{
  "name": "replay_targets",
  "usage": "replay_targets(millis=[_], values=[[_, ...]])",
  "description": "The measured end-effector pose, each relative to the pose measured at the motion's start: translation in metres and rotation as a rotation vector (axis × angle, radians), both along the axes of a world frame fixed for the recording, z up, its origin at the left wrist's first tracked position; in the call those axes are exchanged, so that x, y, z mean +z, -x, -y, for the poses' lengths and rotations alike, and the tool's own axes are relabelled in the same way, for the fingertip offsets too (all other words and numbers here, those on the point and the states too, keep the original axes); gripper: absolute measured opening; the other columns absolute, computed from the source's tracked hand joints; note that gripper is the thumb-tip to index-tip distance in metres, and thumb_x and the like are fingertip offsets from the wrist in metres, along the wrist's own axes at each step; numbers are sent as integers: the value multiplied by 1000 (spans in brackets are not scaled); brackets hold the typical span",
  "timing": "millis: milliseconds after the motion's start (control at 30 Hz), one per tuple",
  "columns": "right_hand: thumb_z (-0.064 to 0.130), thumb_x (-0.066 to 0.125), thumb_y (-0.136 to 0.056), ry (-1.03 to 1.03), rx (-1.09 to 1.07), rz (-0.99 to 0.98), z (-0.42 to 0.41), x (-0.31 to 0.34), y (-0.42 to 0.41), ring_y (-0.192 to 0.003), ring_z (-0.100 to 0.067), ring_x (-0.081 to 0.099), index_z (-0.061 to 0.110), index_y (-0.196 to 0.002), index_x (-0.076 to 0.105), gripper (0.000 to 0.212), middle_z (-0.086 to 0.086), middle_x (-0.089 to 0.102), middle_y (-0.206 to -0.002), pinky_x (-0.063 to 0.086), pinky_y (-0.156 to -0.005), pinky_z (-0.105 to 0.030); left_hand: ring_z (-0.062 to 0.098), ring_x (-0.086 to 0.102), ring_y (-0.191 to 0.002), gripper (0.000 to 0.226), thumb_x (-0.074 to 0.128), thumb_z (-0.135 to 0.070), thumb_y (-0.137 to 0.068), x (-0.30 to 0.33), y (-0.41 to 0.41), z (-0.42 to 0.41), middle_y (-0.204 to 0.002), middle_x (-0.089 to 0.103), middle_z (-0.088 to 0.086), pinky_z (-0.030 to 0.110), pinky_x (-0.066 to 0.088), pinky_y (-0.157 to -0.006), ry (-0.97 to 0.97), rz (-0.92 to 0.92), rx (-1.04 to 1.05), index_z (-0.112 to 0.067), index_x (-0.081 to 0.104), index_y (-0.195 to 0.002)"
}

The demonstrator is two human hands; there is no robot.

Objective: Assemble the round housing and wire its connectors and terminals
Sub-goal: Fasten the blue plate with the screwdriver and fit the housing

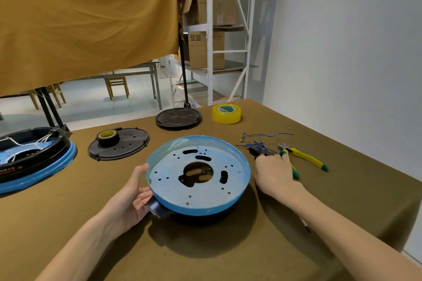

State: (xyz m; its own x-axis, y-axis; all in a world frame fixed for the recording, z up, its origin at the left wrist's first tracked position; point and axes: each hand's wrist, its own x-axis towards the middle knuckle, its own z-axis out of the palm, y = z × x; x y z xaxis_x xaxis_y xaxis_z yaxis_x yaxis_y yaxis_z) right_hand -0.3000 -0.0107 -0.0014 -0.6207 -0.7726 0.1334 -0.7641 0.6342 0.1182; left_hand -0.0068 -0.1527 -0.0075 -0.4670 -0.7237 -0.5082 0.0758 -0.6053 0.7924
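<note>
A round housing [198, 191] with a blue film rim, a perforated metal floor and a black handle sits at the table's middle. My left hand [134, 196] holds its left rim, thumb on the edge and fingers under the handle side. My right hand [275, 172] lies to the right of the housing, its fingers curled over a small black part [259, 151] at the near end of a bundle of blue wires with terminals [258, 140]. What the fingers hold is partly hidden.
Yellow-green pliers [306, 158] lie right of my right hand. A yellow tape roll [226, 113] and a black disc [178, 118] stand at the back. A black perforated plate [120, 143] carries a small tape roll. Another wired housing [34, 157] sits far left.
</note>
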Motion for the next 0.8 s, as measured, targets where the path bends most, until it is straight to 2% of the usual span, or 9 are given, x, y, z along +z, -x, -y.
replay_targets(millis=[67,133,233,300,367,433,500,600,800], values=[[21,61,-97,-16,13,44,2,4,0,-110,-31,61,19,-91,48,15,-6,68,-105,37,-103,-45,21,68,-45,68,73,-56,-84,-1,0,1,-64,71,15,23,51,-38,5,9,0,4,55,-112],[22,59,-99,23,26,86,1,6,2,-105,-31,64,16,-92,51,13,-7,67,-103,44,-98,-43,19,65,-46,70,74,-56,-82,-2,0,2,-65,69,14,21,51,-38,5,1,-14,5,57,-113],[19,56,-102,308,59,352,0,17,8,-84,-30,69,8,-90,63,18,-11,69,-89,57,-80,-42,17,59,-37,74,77,-54,-75,-4,1,4,-56,65,12,20,48,-34,-7,-12,-33,6,55,-112],[17,58,-102,532,101,473,2,28,6,-79,-25,65,9,-95,64,12,-5,67,-85,51,-70,-32,19,62,-38,81,81,-52,-64,-4,0,6,-61,69,16,22,49,-35,-12,-11,-54,7,55,-114],[16,63,-100,698,203,544,6,40,-6,-80,-15,63,13,-106,62,7,0,67,-87,44,-65,-19,22,68,-45,87,83,-52,-60,-4,0,8,-70,73,19,25,53,-38,-13,-1,-88,7,55,-117],[15,67,-99,796,351,597,12,48,-24,-79,-6,64,18,-120,62,22,3,71,-86,46,-68,-11,25,72,-52,89,84,-52,-60,-6,-1,10,-81,76,22,28,57,-43,-10,0,-135,9,56,-119],[15,70,-97,838,467,634,22,54,-45,-77,-5,67,14,-113,70,17,4,74,-86,54,-73,-15,28,78,-70,92,85,-52,-59,-7,-2,12,-96,77,25,31,61,-51,-5,2,-179,9,55,-122],[9,72,-92,813,621,845,42,55,-81,-72,-12,73,12,-97,72,6,0,76,-80,62,-75,-32,33,78,-95,93,84,-53,-60,-6,-2,12,-111,75,26,35,64,-62,8,9,-212,8,55,-124],[6,74,-89,725,759,896,83,45,-122,-71,-13,75,5,-98,77,9,-5,77,-79,63,-74,-30,31,78,-97,83,80,-54,-68,-5,-2,8,-110,76,25,31,64,-66,23,-2,-214,8,59,-120]])
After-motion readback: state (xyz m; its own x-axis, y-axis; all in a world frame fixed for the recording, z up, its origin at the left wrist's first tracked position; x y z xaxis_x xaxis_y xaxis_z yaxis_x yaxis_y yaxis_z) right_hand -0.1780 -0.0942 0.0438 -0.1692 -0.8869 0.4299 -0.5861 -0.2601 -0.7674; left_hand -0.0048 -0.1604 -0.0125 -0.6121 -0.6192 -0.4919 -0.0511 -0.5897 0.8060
